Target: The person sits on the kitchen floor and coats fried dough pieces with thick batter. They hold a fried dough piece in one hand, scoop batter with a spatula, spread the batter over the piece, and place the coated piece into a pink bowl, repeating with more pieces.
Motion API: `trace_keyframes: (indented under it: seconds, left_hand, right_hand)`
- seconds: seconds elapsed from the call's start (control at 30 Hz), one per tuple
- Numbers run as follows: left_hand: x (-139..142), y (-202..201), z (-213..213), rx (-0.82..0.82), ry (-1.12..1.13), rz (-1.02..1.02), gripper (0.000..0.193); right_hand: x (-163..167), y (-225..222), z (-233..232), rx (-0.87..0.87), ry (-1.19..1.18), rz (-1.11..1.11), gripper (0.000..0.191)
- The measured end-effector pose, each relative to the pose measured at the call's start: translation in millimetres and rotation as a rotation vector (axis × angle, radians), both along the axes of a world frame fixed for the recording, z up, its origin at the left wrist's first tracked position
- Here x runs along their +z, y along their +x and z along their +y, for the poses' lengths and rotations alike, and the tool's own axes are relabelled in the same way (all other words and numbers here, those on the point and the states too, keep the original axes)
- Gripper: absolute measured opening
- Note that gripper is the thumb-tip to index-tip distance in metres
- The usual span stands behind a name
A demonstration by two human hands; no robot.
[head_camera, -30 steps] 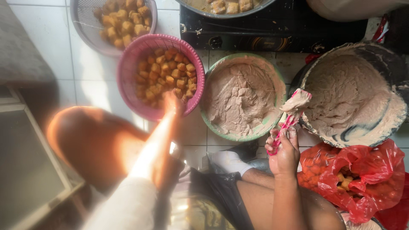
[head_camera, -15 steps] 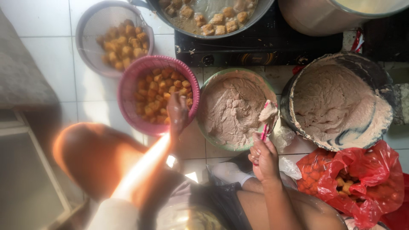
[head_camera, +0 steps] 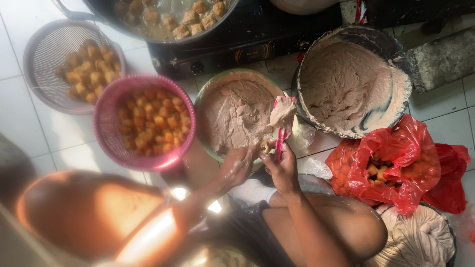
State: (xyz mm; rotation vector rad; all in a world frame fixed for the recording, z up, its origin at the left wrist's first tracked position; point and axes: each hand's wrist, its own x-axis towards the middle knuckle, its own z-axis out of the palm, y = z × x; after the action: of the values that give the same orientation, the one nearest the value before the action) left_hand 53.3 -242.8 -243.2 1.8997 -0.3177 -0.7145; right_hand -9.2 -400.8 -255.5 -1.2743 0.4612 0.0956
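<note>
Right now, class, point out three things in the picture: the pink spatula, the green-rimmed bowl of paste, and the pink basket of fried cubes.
pink spatula (head_camera: 282,118), head view, on its paste-loaded blade.
green-rimmed bowl (head_camera: 232,75), head view, on its far rim.
pink basket (head_camera: 105,106), head view, on its left rim.

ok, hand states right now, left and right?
Left hand: closed on a small fried piece at the green bowl's rim.
Right hand: closed on a pink spatula loaded with paste.

Bright daylight, harsh glare lower left, soft blur throughout.
</note>
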Motion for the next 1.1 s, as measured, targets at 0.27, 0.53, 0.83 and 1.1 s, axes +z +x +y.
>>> trace_keyframes:
  seconds: [0.27, 0.53, 0.83, 1.1]
  left_hand:
    - [19.0, -4.7, -3.1, 0.080, -0.139, 0.025, 0.038]
    - [-11.5, 17.3, -17.2, 0.506, -0.334, 0.293, 0.027]
    - [48.1, 37.4, -14.7, 0.449, -0.148, -0.072, 0.021]
    - [66.2, 25.5, 5.8, 0.320, -0.377, -0.018, 0.029]
  right_hand:
    - [-11.8, -4.4, -6.4, -0.116, 0.127, 0.087, 0.016]
    - [2.4, -0.3, -11.7, -0.010, 0.050, 0.060, 0.022]
    - [0.1, -2.6, -9.4, 0.013, 0.079, -0.003, 0.036]
    - [27.7, 4.4, -19.4, 0.092, -0.819, -0.310, 0.028]
